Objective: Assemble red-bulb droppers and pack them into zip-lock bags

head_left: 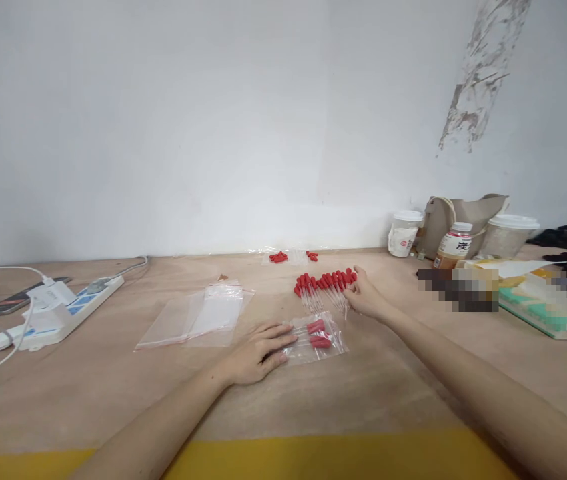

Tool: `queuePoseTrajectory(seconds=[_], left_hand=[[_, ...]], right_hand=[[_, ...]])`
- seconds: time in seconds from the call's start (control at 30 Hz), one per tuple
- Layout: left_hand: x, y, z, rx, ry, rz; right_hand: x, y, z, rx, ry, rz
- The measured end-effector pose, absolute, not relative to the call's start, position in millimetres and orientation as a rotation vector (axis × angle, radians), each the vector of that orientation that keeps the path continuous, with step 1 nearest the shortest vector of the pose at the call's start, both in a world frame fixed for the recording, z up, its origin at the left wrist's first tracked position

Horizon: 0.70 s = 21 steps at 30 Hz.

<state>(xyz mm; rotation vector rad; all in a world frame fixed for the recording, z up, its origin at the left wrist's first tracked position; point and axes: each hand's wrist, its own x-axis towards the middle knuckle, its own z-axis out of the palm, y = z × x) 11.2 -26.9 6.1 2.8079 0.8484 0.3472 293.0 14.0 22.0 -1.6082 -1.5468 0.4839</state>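
My left hand [259,352] lies flat with its fingers stretched over the left edge of a clear zip bag [339,348]. Inside that bag are a few droppers [319,335] with red rubber bulbs, their bulbs to the right. Beyond the bag, a row of red-bulbed droppers [317,283] lies on the table, clear stems toward me. At the row's right end, the fingers of my right hand [363,297] are closed round a dropper [349,277]; its bulb shows and the stem is partly hidden.
Flat empty zip bags [213,312] lie to the left. Further back, bagged red-bulbed droppers [278,257] rest near the wall. A power strip [73,310] with cables is far left. Cups [403,233], a bottle [453,247], a grey bag [433,223] and a green book [538,313] stand or lie right.
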Motion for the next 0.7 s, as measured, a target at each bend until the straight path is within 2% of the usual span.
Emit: queuePoseTrajectory(seconds=[0.07,0.2,0.7], left_hand=[[11,-27,6,2.807,0.852,0.346],[11,-25,6,2.796,0.847,0.36],[12,-26,7,2.792,0.862,0.342]], right_hand=[[300,2,7,-1.389,-1.387,0.675],[295,-7,-18,-1.154,-1.135,0.807],[279,-27,-18,-1.026,-1.026,0.995]])
